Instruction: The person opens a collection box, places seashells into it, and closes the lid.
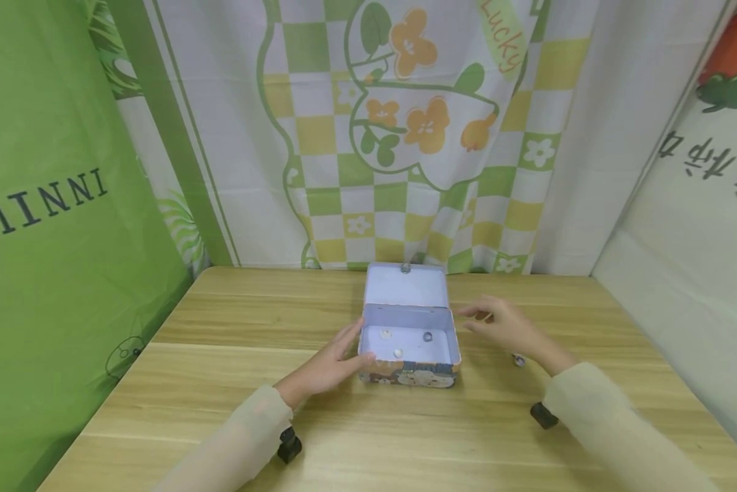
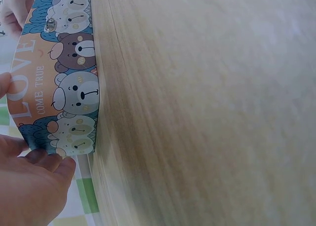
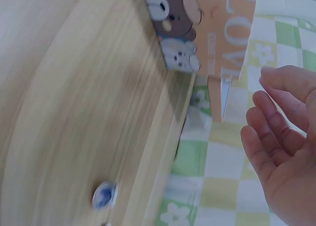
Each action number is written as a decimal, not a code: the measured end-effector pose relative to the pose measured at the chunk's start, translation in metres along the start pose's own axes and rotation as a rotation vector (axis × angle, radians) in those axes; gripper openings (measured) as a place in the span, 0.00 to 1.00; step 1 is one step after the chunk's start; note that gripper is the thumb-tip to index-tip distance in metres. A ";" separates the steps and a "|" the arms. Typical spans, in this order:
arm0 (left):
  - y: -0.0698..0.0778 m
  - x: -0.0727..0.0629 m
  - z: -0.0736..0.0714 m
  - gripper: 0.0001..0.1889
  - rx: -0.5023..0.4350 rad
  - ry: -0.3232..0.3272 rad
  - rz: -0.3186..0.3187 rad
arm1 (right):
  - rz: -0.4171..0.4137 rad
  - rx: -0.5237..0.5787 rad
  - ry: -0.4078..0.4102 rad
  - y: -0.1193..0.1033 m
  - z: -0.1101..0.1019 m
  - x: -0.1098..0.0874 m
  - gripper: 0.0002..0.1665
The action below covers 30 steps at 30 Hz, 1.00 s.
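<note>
A hinged tin box [image 1: 426,377] stands on the table with its lid [image 1: 405,285] tipped back. Cartoon bears and the words "LOVE COME TRUE" decorate its front [image 2: 74,95]. Inside, on the pale floor, lie a flat whitish disc [image 1: 385,334], a small white round piece [image 1: 398,353] and a greyish round piece [image 1: 428,336]. My left hand [image 1: 327,365] holds the box's left side, thumb at the front rim and fingers along the side wall. Just off the right side hovers my right hand [image 1: 506,328], fingers loosely bent and holding nothing.
A small white-and-blue round piece [image 3: 104,195] lies on the wooden table [image 1: 233,383] right of the box, below my right wrist. Patterned curtains [image 1: 319,137] hang behind the table and along both sides. A thin black cable [image 1: 122,352] shows by the left edge.
</note>
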<state>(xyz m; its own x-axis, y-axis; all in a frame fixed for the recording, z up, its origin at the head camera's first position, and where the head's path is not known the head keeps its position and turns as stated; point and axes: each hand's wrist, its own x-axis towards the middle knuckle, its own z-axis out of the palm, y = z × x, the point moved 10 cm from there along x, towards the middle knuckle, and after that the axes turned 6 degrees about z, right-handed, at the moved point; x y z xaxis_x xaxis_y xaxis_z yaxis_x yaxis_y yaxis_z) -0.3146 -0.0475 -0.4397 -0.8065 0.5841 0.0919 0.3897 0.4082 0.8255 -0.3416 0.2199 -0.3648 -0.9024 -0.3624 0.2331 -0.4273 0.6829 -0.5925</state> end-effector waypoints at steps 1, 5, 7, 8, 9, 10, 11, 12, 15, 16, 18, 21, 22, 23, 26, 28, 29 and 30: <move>0.000 0.000 0.000 0.43 -0.002 -0.001 0.002 | 0.007 -0.003 0.001 0.002 -0.002 -0.002 0.12; 0.000 0.000 0.000 0.44 -0.002 -0.003 0.008 | 0.022 -0.031 -0.003 0.010 -0.011 -0.010 0.12; 0.000 0.000 0.000 0.44 0.000 -0.002 0.009 | 0.023 -0.046 -0.003 0.014 -0.014 -0.014 0.12; 0.000 0.000 0.000 0.45 0.002 -0.001 0.008 | 0.022 -0.058 -0.003 0.016 -0.016 -0.015 0.12; 0.000 0.000 0.000 0.45 0.005 -0.001 0.006 | 0.025 -0.068 -0.003 0.019 -0.017 -0.017 0.12; 0.000 0.000 0.000 0.45 0.007 -0.001 0.006 | 0.025 -0.074 -0.002 0.021 -0.019 -0.019 0.12; 0.000 0.000 0.000 0.46 0.009 0.000 0.006 | 0.026 -0.080 0.000 0.023 -0.020 -0.021 0.12; 0.000 0.000 0.000 0.45 0.009 0.000 0.006 | 0.026 -0.086 0.002 0.026 -0.021 -0.023 0.11; 0.000 0.000 0.000 0.44 0.013 0.002 0.007 | 0.042 -0.102 0.000 0.035 -0.022 -0.028 0.11; -0.001 0.000 0.000 0.43 0.012 0.003 0.008 | 0.052 -0.103 -0.007 0.039 -0.022 -0.030 0.11; -0.001 0.000 0.000 0.42 0.014 0.004 0.009 | 0.083 -0.110 -0.020 0.046 -0.020 -0.035 0.11; -0.001 0.001 0.000 0.42 0.013 0.005 0.013 | 0.136 -0.117 -0.043 0.057 -0.018 -0.042 0.11; -0.001 0.001 0.000 0.42 0.012 0.006 0.015 | 0.150 -0.115 -0.053 0.060 -0.017 -0.045 0.12; -0.001 0.001 0.000 0.42 0.011 0.006 0.015 | 0.161 -0.118 -0.059 0.063 -0.017 -0.047 0.12; -0.002 0.001 0.000 0.42 0.011 0.007 0.013 | 0.159 -0.114 -0.071 0.068 -0.014 -0.053 0.12; -0.002 0.001 0.000 0.42 0.015 0.008 0.010 | 0.150 -0.110 -0.075 0.072 -0.011 -0.057 0.11; -0.002 0.001 0.000 0.42 0.016 0.009 0.007 | 0.142 -0.110 -0.071 0.073 -0.011 -0.058 0.10; -0.002 0.001 0.000 0.42 0.017 0.010 0.007 | 0.138 -0.112 -0.072 0.075 -0.010 -0.059 0.10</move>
<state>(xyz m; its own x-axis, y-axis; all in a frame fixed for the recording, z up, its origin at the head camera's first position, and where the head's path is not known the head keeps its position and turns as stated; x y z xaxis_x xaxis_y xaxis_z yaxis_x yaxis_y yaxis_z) -0.3163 -0.0481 -0.4410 -0.8081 0.5799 0.1034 0.4030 0.4163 0.8150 -0.3210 0.2988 -0.4159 -0.9483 -0.3023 0.0971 -0.3069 0.7944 -0.5242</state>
